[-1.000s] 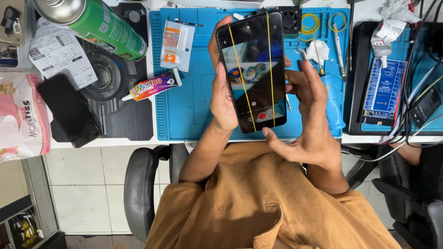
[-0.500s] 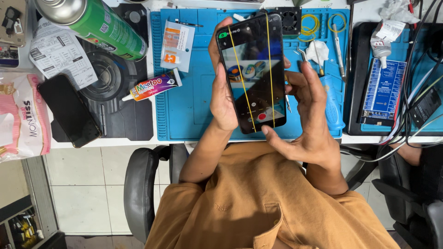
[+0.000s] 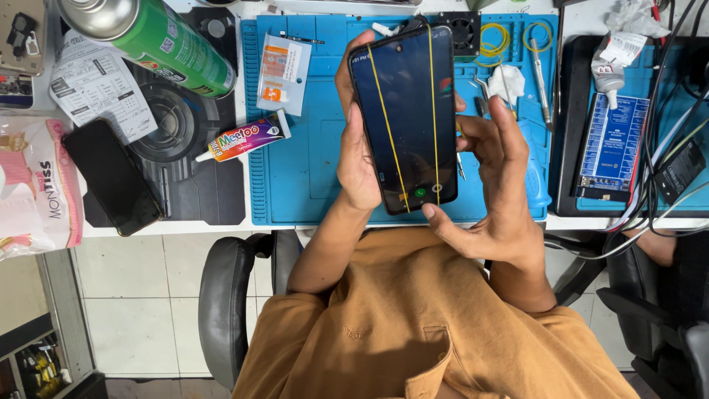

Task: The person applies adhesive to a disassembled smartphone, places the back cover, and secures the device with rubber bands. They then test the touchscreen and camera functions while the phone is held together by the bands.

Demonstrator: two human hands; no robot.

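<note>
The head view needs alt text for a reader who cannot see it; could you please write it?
Both hands, left and right, hold up a dark smartphone bound lengthwise by yellow rubber bands above a blue work mat. A glue tube and a green spray can lie nearby.

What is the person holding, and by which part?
A phone bound lengthwise with yellow rubber bands. The left hand grips its left long edge; the right hand steadies its right edge, thumb at the bottom of the screen.
</note>
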